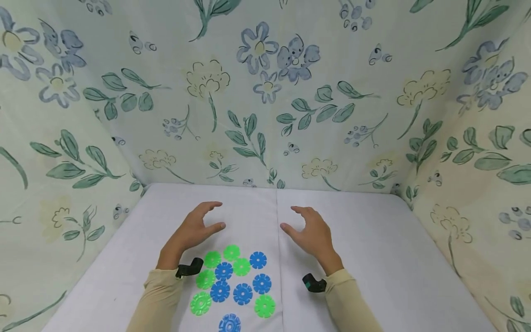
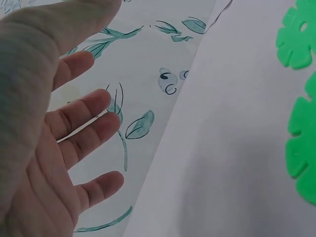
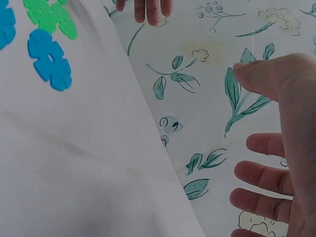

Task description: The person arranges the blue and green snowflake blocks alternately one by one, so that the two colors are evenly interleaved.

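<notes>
The left hand (image 1: 191, 230) and right hand (image 1: 314, 235) hover over the white counter (image 1: 381, 253), fingers (image 2: 94, 136) apart and loosely bent. Green discs (image 1: 213, 259) and blue discs (image 1: 242, 293) lie on it between the sleeves (image 1: 156, 299), nearer the left one.

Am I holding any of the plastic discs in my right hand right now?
No, the right hand is empty, and the plastic discs in view lie on the white tabletop.
</notes>
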Tool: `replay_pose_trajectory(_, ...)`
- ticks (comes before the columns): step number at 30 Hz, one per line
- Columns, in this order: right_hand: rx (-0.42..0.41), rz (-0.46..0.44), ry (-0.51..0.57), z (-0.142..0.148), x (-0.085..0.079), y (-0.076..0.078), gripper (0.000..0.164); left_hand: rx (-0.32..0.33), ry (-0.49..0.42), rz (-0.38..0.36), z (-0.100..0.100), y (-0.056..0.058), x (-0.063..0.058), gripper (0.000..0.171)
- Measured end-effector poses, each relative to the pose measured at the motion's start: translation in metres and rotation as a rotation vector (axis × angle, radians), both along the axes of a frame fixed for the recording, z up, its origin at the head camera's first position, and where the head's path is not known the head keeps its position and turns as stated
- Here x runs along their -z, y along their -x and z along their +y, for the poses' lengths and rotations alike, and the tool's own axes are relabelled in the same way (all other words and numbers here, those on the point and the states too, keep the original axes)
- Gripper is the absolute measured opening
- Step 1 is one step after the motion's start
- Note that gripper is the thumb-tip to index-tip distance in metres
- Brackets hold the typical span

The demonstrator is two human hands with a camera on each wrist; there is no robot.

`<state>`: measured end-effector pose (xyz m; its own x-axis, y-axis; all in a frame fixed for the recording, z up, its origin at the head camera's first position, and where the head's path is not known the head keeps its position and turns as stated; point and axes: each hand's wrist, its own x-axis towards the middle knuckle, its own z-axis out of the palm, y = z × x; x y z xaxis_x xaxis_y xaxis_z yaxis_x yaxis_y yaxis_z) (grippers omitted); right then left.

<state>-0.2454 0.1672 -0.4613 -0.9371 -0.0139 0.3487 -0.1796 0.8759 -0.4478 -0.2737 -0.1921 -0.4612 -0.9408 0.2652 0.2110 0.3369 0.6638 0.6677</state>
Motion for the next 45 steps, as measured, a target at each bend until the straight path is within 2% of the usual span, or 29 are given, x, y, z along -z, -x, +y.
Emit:
replay_pose_trajectory(4, -0.034, -0.045, 0.095, -0.016, 0.003, -0.002, 0.065, 0.033, 0.013, 0.017, -0.002, -0.002, 0.002, 0.063)
replay_pose_trajectory(8, -0.163, -0.158, 0.247, -0.027, 0.015, -0.005, 0.061, 0.050, 0.020, 0.013, -0.005, -0.004, 0.005, 0.058)
replay_pose_trajectory(11, -0.239, -0.228, 0.317, -0.029, 0.021, -0.009, 0.058, 0.085, 0.026, -0.032, -0.003, -0.002, 0.010, 0.057)
replay_pose_trajectory(14, -0.304, -0.253, 0.338, -0.028, 0.022, -0.010, 0.054, 0.124, 0.025, -0.072, 0.002, 0.001, 0.014, 0.056)
replay_pose_trajectory(19, -0.426, -0.334, 0.361, -0.027, 0.022, -0.009, 0.050, 0.149, 0.004, -0.127, 0.006, 0.004, 0.018, 0.052)
replay_pose_trajectory(26, -0.591, -0.414, 0.294, -0.029, 0.034, -0.007, 0.046, 0.195, 0.017, -0.183, 0.013, 0.006, 0.022, 0.046)
replay_pose_trajectory(32, -0.605, -0.455, 0.217, -0.037, 0.043, -0.011, 0.047, 0.247, 0.065, -0.257, 0.013, 0.001, 0.024, 0.038)
replay_pose_trajectory(39, -0.581, -0.451, 0.192, -0.036, 0.043, -0.012, 0.044, 0.293, 0.107, -0.251, 0.016, 0.002, 0.030, 0.035)
replay_pose_trajectory(45, -0.571, -0.453, 0.162, -0.037, 0.041, -0.014, 0.046, 0.324, 0.103, -0.270, 0.014, 0.000, 0.032, 0.034)
